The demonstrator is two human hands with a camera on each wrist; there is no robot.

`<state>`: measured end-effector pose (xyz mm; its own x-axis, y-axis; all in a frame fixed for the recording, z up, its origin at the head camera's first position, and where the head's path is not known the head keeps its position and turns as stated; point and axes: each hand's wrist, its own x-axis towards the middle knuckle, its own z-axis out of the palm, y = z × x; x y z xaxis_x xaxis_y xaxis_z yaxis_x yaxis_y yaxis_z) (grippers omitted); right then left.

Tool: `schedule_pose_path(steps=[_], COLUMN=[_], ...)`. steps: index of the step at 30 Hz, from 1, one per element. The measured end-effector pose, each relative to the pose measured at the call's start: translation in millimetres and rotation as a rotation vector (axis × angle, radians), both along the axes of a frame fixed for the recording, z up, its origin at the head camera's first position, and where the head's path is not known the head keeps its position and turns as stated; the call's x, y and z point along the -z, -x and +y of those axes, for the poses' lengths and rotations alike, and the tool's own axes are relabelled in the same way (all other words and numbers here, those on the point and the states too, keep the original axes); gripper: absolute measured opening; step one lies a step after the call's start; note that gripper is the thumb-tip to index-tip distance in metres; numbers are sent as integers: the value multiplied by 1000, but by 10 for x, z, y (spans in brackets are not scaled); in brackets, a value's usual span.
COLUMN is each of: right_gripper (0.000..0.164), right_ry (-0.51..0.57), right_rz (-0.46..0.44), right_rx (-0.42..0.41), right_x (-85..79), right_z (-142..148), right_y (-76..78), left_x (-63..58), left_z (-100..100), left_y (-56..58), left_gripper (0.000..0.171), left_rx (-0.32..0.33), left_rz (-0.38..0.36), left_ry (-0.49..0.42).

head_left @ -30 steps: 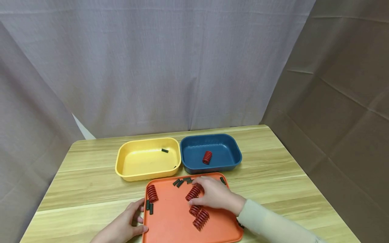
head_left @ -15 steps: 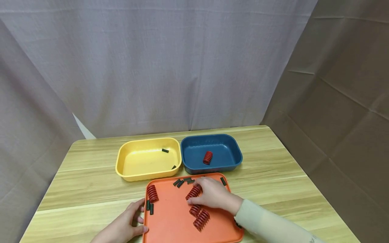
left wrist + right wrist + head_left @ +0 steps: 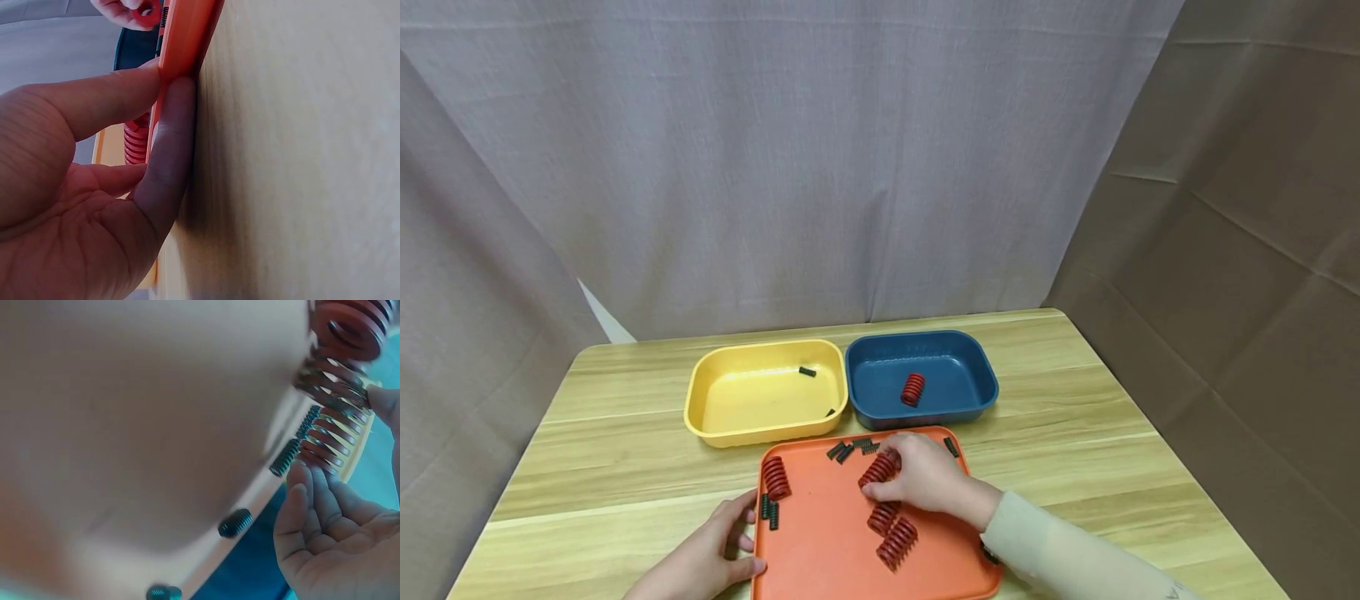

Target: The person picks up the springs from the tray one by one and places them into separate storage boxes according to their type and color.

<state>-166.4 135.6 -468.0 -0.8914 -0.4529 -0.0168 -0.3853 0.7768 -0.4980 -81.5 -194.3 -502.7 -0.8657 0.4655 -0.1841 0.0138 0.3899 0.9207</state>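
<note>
My right hand pinches a thick red coil spring between thumb and fingers, over the orange tray. In the right wrist view the fingers are at one end of this spring and the thumb at the other. Nearer me on the tray lie two more red springs, one partly under the hand and one fully visible. My left hand grips the tray's left edge, thumb at the rim; in the left wrist view a finger lies along its outer side.
Another red spring and small dark springs lie at the tray's left. Several more small springs line its far edge. Behind stand a yellow bin with small dark springs and a blue bin with a red spring.
The right hand's hold on the red spring has shifted slightly, and the spring has turned a little with its near end up. My left hand stays at the tray edge.
</note>
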Motion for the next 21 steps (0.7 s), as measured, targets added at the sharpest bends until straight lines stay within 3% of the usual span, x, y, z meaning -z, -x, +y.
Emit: schedule_pose_path(steps=[7,15,21], right_gripper=[52,48,51], right_ry=[49,187,196], right_rz=[90,101,138], right_rx=[24,72,146], right_x=[-141,-269,-309], right_z=[70,218,377], right_y=[69,204,349], left_x=[0,-1,2], left_z=[-5,-2,-1], left_y=[4,-7,-8], left_gripper=[91,90,89], left_rx=[6,4,2], left_rz=[-5,23,22], left_ry=[-12,-4,-6])
